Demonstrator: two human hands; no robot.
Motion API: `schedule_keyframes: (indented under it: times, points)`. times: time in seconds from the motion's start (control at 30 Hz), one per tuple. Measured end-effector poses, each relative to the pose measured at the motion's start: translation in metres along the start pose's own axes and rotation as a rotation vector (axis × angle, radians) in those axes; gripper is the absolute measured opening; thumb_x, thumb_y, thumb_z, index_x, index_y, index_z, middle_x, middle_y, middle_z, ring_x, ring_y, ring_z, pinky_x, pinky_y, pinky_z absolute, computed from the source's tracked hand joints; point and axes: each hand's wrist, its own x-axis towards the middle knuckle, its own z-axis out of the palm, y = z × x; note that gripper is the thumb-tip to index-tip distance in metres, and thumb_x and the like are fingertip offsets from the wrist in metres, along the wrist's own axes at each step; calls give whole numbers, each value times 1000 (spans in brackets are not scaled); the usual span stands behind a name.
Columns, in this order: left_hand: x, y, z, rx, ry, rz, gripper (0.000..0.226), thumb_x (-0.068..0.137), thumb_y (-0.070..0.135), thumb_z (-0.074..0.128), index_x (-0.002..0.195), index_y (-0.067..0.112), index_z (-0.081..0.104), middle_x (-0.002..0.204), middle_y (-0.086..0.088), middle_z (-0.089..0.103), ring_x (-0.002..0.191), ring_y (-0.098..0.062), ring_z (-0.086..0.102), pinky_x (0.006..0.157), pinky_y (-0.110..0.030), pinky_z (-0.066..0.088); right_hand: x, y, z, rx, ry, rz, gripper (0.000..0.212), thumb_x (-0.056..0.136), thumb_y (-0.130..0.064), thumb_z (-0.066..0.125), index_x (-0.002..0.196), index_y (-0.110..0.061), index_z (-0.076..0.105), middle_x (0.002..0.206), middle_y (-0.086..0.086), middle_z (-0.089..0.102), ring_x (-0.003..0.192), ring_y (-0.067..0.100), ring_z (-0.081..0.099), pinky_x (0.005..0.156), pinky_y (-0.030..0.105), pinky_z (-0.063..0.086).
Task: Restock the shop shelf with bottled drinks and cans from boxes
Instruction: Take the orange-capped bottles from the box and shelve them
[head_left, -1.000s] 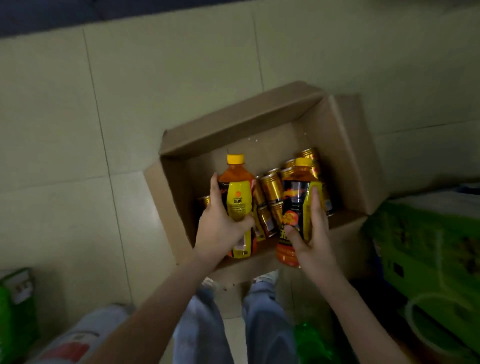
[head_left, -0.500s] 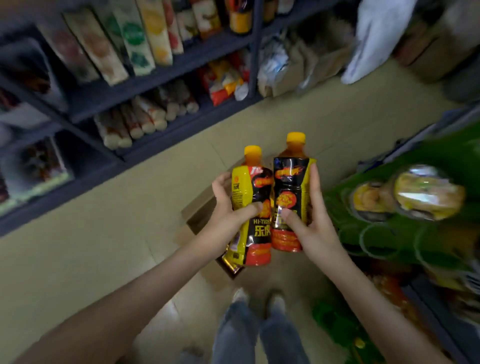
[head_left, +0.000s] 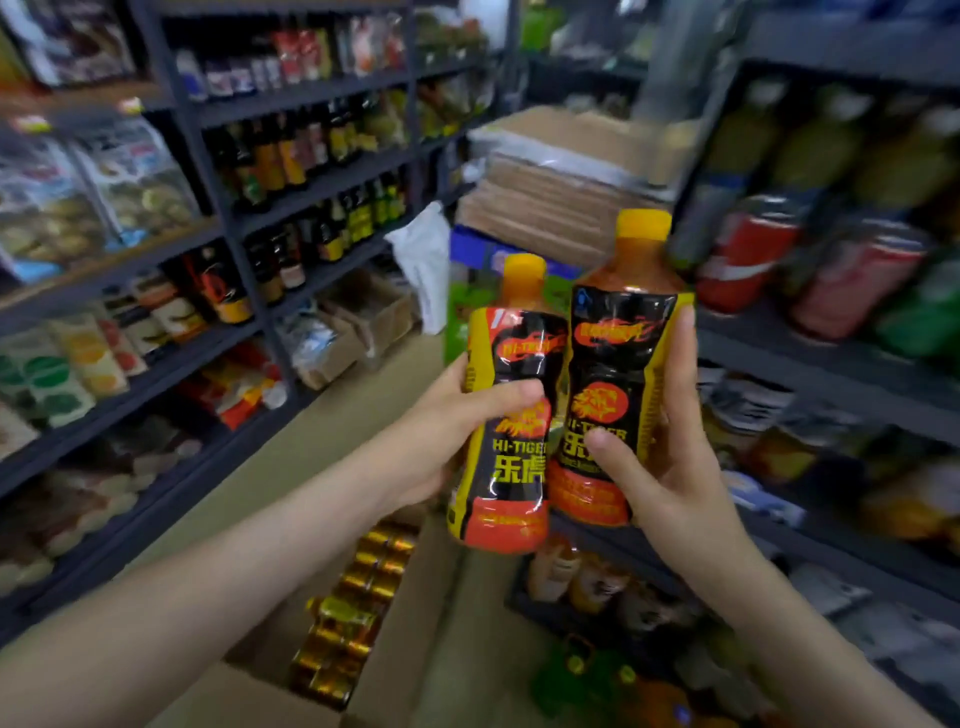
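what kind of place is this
Probably a small shop aisle: shelves of bottles on the left, red cans shelved on the right, a box of gold cans on the floor.

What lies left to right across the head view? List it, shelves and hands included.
dark-bottle shelf → left hand → left bottle → right bottle → right hand → red cans

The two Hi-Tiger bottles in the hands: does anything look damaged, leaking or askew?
Nothing stands out. The left Hi-Tiger bottle, in the left hand, and the right Hi-Tiger bottle, in the right hand, are both upright, caps on, labels whole. No spill shows.
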Motion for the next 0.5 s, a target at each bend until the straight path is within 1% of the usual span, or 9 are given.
schedule_keyframes:
  times: [0.07, 0.13, 0.2, 0.23, 0.3, 0.33, 0.4, 0.47, 0.5]
  points:
    - [-6, 11, 72, 2, -86, 56, 50, 65, 16, 70, 113, 12, 57, 88, -9, 70, 72, -21, 68, 65, -33, 58, -30, -30, -61, -24, 72, -54, 84, 90, -30, 57, 148, -48, -2, 156, -13, 21, 145, 17, 23, 114, 55, 24]
    - [-8, 19, 143, -26, -187, 100, 36, 67, 16, 64, 103, 15, 60, 80, -8, 70, 66, -20, 67, 62, -32, 58, -56, -59, -120, -63, 136, -107, 84, 90, -29, 57, 146, -50, -2, 158, -10, 18, 145, 17, 23, 114, 56, 25]
    - [-8, 25, 208, -41, -282, 137, 29, 70, 15, 62, 99, 16, 61, 80, -8, 69, 65, -21, 67, 63, -33, 58, -76, -84, -174, -106, 198, -141, 87, 89, -29, 60, 146, -49, -3, 159, -8, 16, 145, 17, 24, 113, 56, 27]
    - [-8, 29, 239, -44, -327, 150, 26, 71, 15, 63, 97, 16, 63, 81, -10, 69, 66, -22, 66, 64, -34, 58, -84, -96, -198, -134, 232, -161, 90, 89, -29, 62, 146, -46, -5, 159, -8, 14, 145, 17, 23, 114, 55, 28]
    - [-9, 37, 293, -42, -414, 173, 18, 75, 15, 68, 93, 16, 67, 81, -10, 70, 66, -23, 67, 65, -35, 58, -97, -114, -243, -179, 306, -186, 92, 89, -23, 64, 146, -40, -6, 160, -7, 11, 145, 14, 23, 114, 49, 30]
    - [-10, 42, 318, -29, -447, 183, 17, 76, 18, 68, 94, 16, 68, 82, -10, 71, 67, -23, 68, 66, -35, 58, -103, -123, -262, -183, 339, -190, 93, 89, -20, 64, 146, -40, -6, 160, -7, 12, 144, 11, 25, 114, 45, 32]
    - [-9, 52, 362, 23, -484, 195, 30, 77, 21, 67, 104, 9, 65, 89, -12, 72, 73, -24, 69, 69, -37, 59, -113, -138, -297, -174, 397, -191, 97, 86, -17, 68, 145, -43, -4, 159, -7, 18, 140, 9, 32, 110, 40, 38]
    - [-3, 63, 397, 85, -504, 213, 43, 74, 17, 72, 114, 2, 61, 97, -16, 69, 80, -28, 67, 75, -42, 57, -123, -147, -330, -123, 499, -149, 106, 76, -20, 72, 146, -47, -3, 151, -10, 35, 130, 6, 46, 99, 33, 49]
    - [4, 69, 411, 114, -507, 241, 44, 72, 17, 73, 111, 3, 62, 96, -15, 69, 80, -27, 66, 77, -42, 56, -127, -150, -345, -95, 560, -120, 110, 70, -24, 75, 146, -48, 0, 144, -12, 44, 123, 4, 52, 94, 33, 52]
